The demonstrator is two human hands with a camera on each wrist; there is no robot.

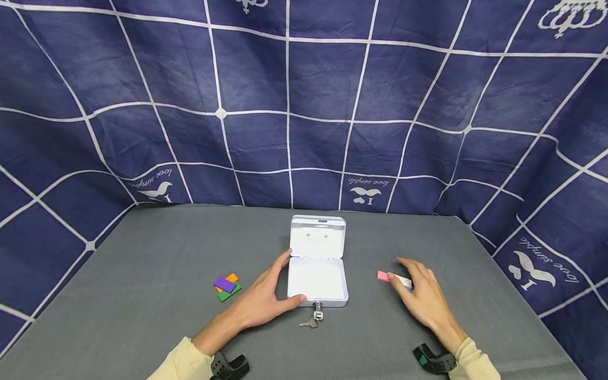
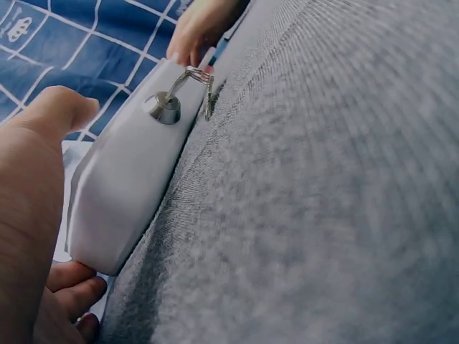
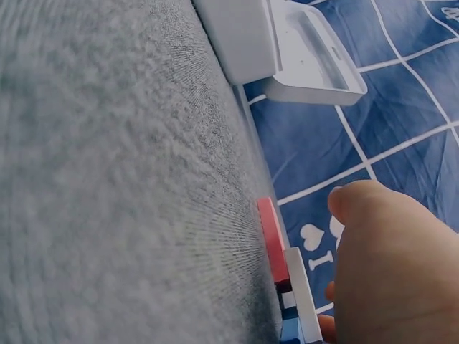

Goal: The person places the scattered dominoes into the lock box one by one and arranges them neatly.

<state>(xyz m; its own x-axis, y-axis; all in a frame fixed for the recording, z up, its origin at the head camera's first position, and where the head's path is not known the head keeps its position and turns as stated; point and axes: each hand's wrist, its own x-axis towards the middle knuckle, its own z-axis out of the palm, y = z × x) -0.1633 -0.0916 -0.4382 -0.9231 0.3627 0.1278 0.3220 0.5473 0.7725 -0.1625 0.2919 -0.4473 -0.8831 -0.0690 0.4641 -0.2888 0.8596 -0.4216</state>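
Note:
A small white metal cash box [image 1: 317, 278] stands with its lid [image 1: 317, 236] raised and its inside in sight. Keys [image 1: 310, 322] hang from the lock [image 2: 166, 109] on its front. My left hand [image 1: 262, 300] lies along the box's left side, fingers straight and touching it, thumb near the front left corner. Over on the right, my right hand [image 1: 423, 295] is just above a pink block [image 1: 382, 276], a white block [image 3: 304, 295] and a blue block [image 3: 290, 331]. Its thumb and fingers are spread; the blocks lie partly hidden beneath them.
Left of the box, a purple block [image 1: 225, 284], an orange block [image 1: 232, 277] and a green block [image 1: 230, 293] lie in a loose overlapping heap. The grey cloth-covered table [image 1: 157, 285] ends at a blue curtain [image 1: 256, 142] with white lines.

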